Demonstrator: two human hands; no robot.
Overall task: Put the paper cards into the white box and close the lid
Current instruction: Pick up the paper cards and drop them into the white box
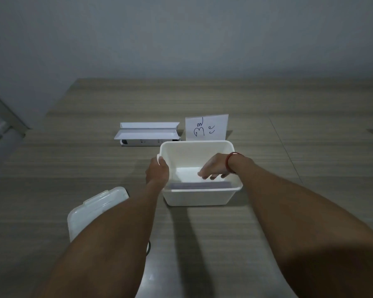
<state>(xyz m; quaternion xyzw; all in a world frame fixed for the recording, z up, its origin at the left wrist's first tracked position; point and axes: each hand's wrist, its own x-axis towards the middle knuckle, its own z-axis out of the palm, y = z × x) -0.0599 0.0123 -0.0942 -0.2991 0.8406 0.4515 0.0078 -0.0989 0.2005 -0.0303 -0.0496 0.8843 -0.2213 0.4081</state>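
1. The left hand (157, 171) is clamping the left rim of the white box (197, 195) — fingers curled over the edge, steadying it on the bench (267, 222).
2. The right hand (214, 167) is reaching down inside the box, fingers loosely spread just above the paper cards (199, 185); it looks to be letting go or pressing them flat, and I cannot tell whether it is touching them.
3. The cards are lying as a flat stack on the box floor, against the near wall.
4. One more folded card (206, 127), with handwriting, is standing upright just beyond the far wall of the box — likely needing to go in too, a judgement only.
5. Handling, judged: the cards are looking light, thin and bendy — pinch the stack by its edges, not one corner. The box is looking like light rigid plastic that will slide, so keep one hand on the rim.
6. The lid (91, 214) is lying on the bench near-left of the box, partly under the left forearm. Looks like stiff translucent plastic with clip tabs — take it by the long edges.
7. A white holder (148, 134) is sitting far-left, apart from the box.
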